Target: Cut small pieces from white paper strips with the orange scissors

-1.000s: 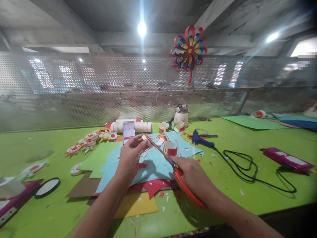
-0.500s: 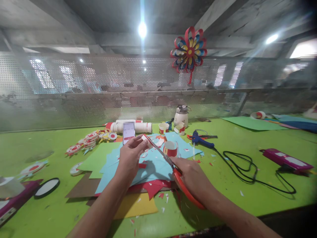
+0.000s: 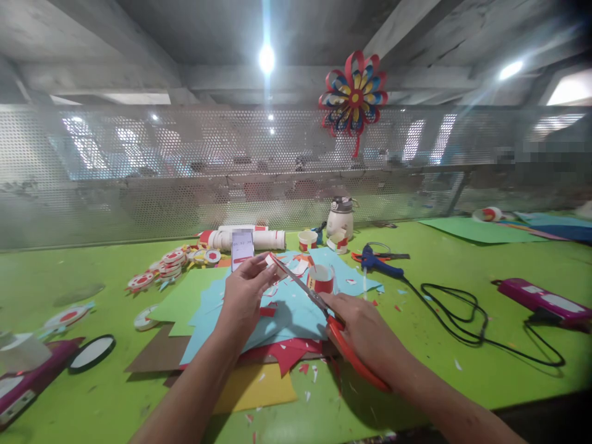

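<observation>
While we are pinching a small red-and-white piece of cut paper (image 3: pixel 272 260) between the fingertips of our left hand (image 3: pixel 244 296), we are holding it raised above the sheets so the blades can reach its edge freely. Our right hand (image 3: pixel 367 333) is clenching the red handles of the long steel-bladed scissors (image 3: pixel 314 300), fingers through the loops, and the blade tips are meeting the paper piece just beside our left fingertips; we judge the piece is being kept off the table to let us turn it as we are trimming. Beneath our hands, a layered spread of light blue, red, yellow and brown card sheets (image 3: pixel 277 314) is lying, seemingly catching the offcuts. A red-and-white paper cup (image 3: pixel 320 278) is standing just beyond the blades, and a propped phone (image 3: pixel 242 248) is leaning upright behind our left hand. We are working on a bright green table (image 3: pixel 416 345), where a blue glue gun with a black cord (image 3: pixel 380 263) is resting to the right. A perforated metal screen (image 3: pixel 139 166) is closing off the back, and a red, blue and yellow paper flower (image 3: pixel 353 95) is hanging on it.
</observation>
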Demonstrator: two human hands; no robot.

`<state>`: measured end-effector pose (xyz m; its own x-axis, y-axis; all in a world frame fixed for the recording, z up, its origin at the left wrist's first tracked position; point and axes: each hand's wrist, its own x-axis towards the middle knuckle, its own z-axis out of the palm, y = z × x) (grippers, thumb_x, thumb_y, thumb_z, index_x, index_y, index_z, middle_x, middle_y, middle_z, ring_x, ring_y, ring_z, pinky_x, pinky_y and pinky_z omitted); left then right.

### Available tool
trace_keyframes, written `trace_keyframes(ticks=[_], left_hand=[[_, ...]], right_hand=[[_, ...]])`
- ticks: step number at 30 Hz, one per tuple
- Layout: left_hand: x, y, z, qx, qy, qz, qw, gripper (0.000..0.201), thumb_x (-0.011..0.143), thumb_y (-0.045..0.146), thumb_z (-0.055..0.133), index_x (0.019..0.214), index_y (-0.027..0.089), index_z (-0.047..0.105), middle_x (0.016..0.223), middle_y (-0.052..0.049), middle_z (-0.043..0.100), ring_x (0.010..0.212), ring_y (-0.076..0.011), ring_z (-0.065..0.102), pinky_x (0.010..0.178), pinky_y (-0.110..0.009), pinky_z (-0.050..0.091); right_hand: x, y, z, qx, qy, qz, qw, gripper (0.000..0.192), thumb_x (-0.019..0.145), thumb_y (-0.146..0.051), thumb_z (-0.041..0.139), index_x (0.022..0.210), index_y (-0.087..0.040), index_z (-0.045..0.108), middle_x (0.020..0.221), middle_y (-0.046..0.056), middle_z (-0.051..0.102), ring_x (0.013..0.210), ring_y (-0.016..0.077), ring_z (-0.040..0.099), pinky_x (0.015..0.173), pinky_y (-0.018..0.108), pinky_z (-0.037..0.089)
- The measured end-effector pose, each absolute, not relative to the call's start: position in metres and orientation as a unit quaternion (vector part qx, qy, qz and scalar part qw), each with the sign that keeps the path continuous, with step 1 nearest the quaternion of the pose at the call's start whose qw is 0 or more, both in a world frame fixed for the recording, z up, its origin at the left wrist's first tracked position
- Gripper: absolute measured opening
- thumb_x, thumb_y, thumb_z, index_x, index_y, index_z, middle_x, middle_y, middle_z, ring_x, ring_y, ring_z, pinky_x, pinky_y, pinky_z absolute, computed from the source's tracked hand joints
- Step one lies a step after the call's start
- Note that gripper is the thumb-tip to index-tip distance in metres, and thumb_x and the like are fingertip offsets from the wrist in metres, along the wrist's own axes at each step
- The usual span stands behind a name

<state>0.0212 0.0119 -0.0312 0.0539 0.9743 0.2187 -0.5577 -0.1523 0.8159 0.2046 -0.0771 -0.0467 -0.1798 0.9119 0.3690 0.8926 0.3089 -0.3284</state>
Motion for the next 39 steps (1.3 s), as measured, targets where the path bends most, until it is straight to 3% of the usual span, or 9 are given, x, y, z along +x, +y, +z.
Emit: trace_keyframes(ticks=[24, 35, 39], left_hand=[[0.0251, 0.0080, -0.0326, 0.415, 0.250, 0.639, 0.597, 0.031, 0.057, 0.015, 0.079, 0.086, 0.014, 0.067, 0.079, -0.005, 0.071, 0.077, -0.0189, 0.066, 0.081, -0.039, 0.050], [0.0257, 0.0056, -0.0332, 0.435, 0.260, 0.632, 0.586, 0.038, 0.059, 0.019, 0.079, 0.094, 0.013, 0.064, 0.083, -0.007, 0.071, 0.078, -0.0201, 0.067, 0.081, -0.039, 0.049], [0.0246, 0.0067, -0.0336, 0.432, 0.271, 0.637, 0.578, 0.043, 0.058, 0.019, 0.080, 0.098, 0.015, 0.064, 0.088, -0.005, 0.070, 0.080, -0.0184, 0.066, 0.081, -0.036, 0.049]], right_hand=[[0.2033, -0.0781, -0.0453, -0.588, -0.763, 0.011, 0.269, 0.043, 0.074, -0.005, 0.051, 0.115, -0.014, 0.063, 0.103, 0.014, 0.070, 0.097, 0.0279, 0.062, 0.083, 0.038, 0.046], [0.2028, -0.0774, -0.0419, -0.564, -0.760, 0.034, 0.322, 0.039, 0.073, -0.005, 0.049, 0.105, -0.018, 0.066, 0.097, 0.008, 0.072, 0.086, 0.0225, 0.065, 0.078, 0.030, 0.047], [0.2087, -0.0711, -0.0435, -0.573, -0.742, 0.029, 0.346, 0.040, 0.073, -0.006, 0.047, 0.107, -0.013, 0.065, 0.088, 0.009, 0.072, 0.076, 0.0234, 0.064, 0.071, 0.032, 0.048]])
